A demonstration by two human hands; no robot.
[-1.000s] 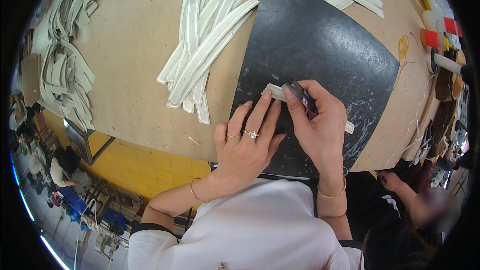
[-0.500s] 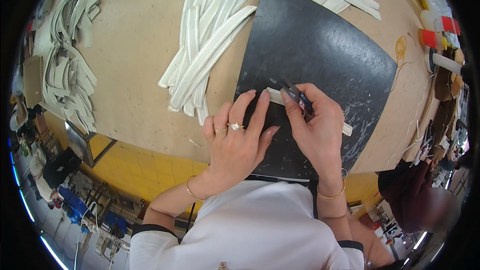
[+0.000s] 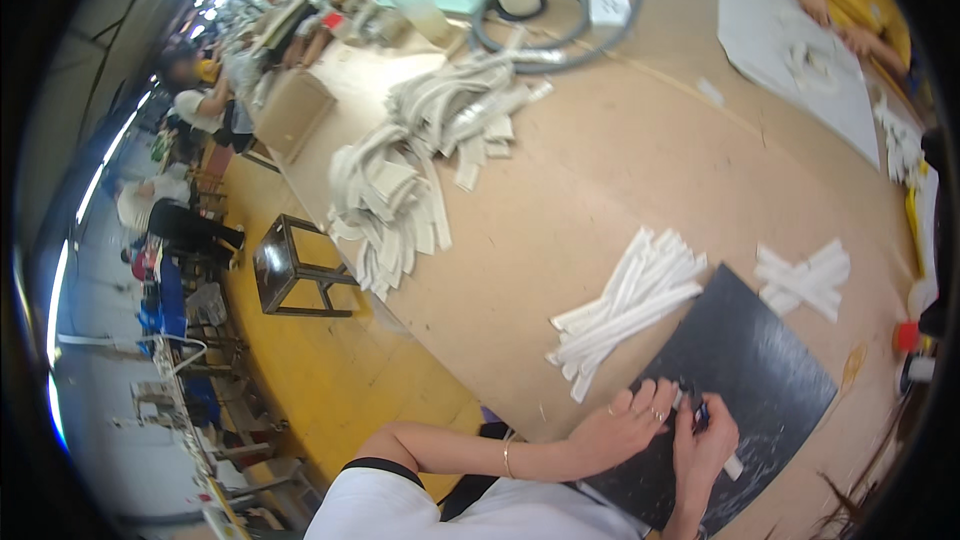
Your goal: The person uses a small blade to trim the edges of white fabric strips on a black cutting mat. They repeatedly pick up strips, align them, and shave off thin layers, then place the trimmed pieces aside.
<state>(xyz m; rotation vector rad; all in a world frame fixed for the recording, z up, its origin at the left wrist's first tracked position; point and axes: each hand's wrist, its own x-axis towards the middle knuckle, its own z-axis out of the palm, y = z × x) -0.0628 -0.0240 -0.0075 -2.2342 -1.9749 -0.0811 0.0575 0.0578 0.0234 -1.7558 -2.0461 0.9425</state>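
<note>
On a black cutting mat at the lower right, a narrow off-white fabric strip lies partly under my hands. My left hand rests its fingertips at the strip's upper end, fingers partly spread and not wrapped round it. My right hand is closed around small dark thread snips, just above the strip and close to the left fingertips. The blades are too small and blurred to make out clearly. The strip's lower end sticks out beneath my right hand.
A pile of white strips lies left of the mat, crossed strips beyond it. Farther left is a heap of grey-white strips. A black stool stands beside the table. A person in yellow works at the far right.
The view has swung to the left, so the mat and hands now sit at the lower right. My hands stay close together over the strip, the snips still in the right.
</note>
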